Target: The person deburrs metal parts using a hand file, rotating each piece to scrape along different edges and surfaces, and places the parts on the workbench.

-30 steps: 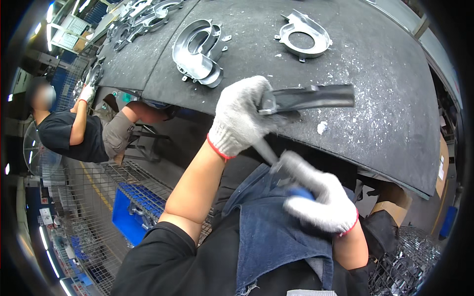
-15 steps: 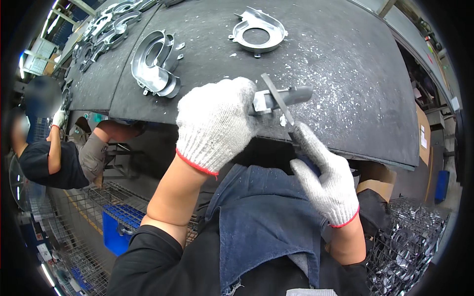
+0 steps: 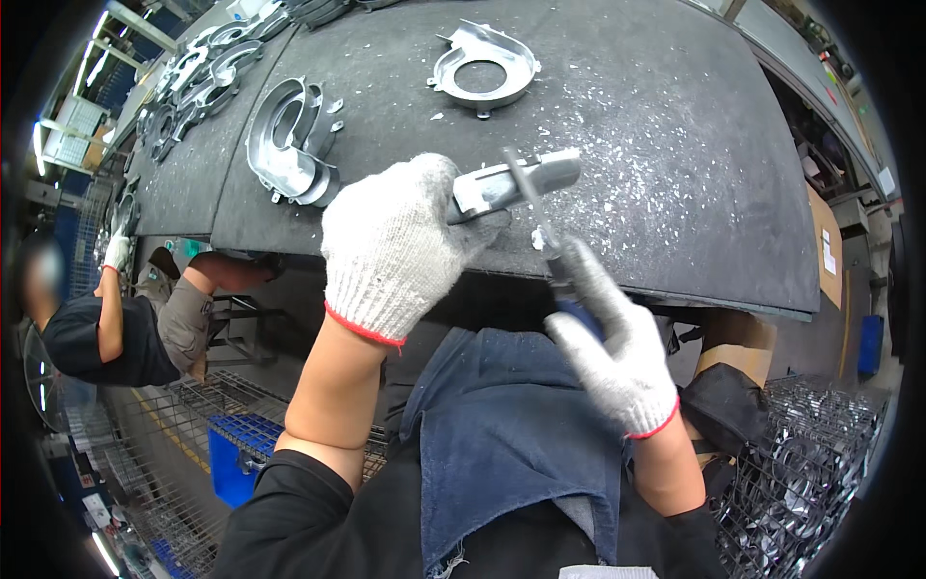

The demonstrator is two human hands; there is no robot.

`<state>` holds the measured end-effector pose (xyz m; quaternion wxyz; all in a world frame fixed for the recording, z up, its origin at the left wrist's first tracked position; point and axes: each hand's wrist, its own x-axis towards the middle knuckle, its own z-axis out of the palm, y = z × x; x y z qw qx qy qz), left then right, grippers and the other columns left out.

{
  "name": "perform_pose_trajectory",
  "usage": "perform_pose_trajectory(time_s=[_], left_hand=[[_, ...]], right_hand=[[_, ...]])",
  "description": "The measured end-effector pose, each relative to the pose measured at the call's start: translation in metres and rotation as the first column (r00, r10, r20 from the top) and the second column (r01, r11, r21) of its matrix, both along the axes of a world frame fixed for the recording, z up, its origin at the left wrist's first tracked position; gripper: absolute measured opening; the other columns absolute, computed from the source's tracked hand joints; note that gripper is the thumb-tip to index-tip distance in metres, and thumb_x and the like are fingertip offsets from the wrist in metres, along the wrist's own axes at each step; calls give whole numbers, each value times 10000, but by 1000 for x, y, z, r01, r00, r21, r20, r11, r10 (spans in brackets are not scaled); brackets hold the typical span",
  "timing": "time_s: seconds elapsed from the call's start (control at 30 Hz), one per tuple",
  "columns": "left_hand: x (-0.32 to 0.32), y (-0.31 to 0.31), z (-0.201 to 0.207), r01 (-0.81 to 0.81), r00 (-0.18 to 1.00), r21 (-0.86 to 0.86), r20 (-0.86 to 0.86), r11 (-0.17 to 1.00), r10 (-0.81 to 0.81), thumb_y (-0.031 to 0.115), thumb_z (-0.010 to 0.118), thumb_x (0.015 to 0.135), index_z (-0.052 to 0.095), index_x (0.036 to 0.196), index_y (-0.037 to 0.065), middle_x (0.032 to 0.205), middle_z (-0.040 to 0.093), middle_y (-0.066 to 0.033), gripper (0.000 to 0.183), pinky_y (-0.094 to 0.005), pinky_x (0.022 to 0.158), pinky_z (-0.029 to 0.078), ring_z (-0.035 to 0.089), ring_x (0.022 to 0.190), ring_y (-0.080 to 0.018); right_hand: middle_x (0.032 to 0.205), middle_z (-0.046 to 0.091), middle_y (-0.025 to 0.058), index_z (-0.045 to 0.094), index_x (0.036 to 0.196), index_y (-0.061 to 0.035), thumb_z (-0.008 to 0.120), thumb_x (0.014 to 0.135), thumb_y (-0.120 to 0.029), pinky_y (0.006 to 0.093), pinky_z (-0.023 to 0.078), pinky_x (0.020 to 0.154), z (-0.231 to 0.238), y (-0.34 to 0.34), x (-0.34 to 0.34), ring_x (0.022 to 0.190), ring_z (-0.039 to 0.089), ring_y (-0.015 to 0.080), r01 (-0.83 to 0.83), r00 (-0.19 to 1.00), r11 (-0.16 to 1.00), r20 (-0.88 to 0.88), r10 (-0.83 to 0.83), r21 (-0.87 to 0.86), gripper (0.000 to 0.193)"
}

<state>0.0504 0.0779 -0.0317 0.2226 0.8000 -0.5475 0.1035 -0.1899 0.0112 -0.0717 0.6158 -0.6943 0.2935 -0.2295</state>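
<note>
My left hand (image 3: pixel 386 246), in a white knit glove with a red cuff, is closed around one end of a silvery cast-metal part (image 3: pixel 555 172). The part's other end sticks out to the right above the table's near edge; much of it is hidden by the glove. My gloved right hand (image 3: pixel 622 362) grips the dark handle of a flat file (image 3: pixel 528 193). Its thin grey blade, slightly blurred, crosses the metal part at a slant; whether they touch I cannot tell. A curved metal housing (image 3: pixel 273 164) lies left of my left hand, and a ring-shaped housing (image 3: pixel 521 69) lies farther back.
The dark worktable (image 3: pixel 386 96) is strewn with bright metal flakes (image 3: pixel 617 183) at right. More metal parts (image 3: pixel 231 63) lie at the far left. A person (image 3: pixel 116 318) sits at the left. Wire baskets flank me, the right basket (image 3: pixel 801 482) filled with metal pieces.
Both hands have shifted a little left. The metal part has turned so that a brighter face shows, and the file still lies across it.
</note>
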Motion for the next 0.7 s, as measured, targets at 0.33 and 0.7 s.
perform_pose_trajectory(time_s=[0.33, 0.7], left_hand=[[7, 21, 0, -39, 996, 5, 76, 999, 38, 557, 1011, 698, 614, 695, 49, 632, 615, -164, 644, -447, 589, 525, 659, 599, -387], [2, 20, 2, -48, 998, -7, 34, 999, 48, 510, 1022, 709, 599, 689, 37, 630, 591, -172, 635, -435, 575, 505, 631, 578, -392]], right_hand=[[1569, 656, 210, 438, 1683, 17, 861, 924, -45, 366, 488, 1207, 13, -4, -20, 1443, 630, 246, 79, 995, 994, 66, -74, -70, 871], [1363, 769, 131, 630, 1578, -138, 787, 972, -132, 392, 637, 886, 6, 8, -2, 962, 783, 327, -7, 980, 908, -185, -78, -419, 626]])
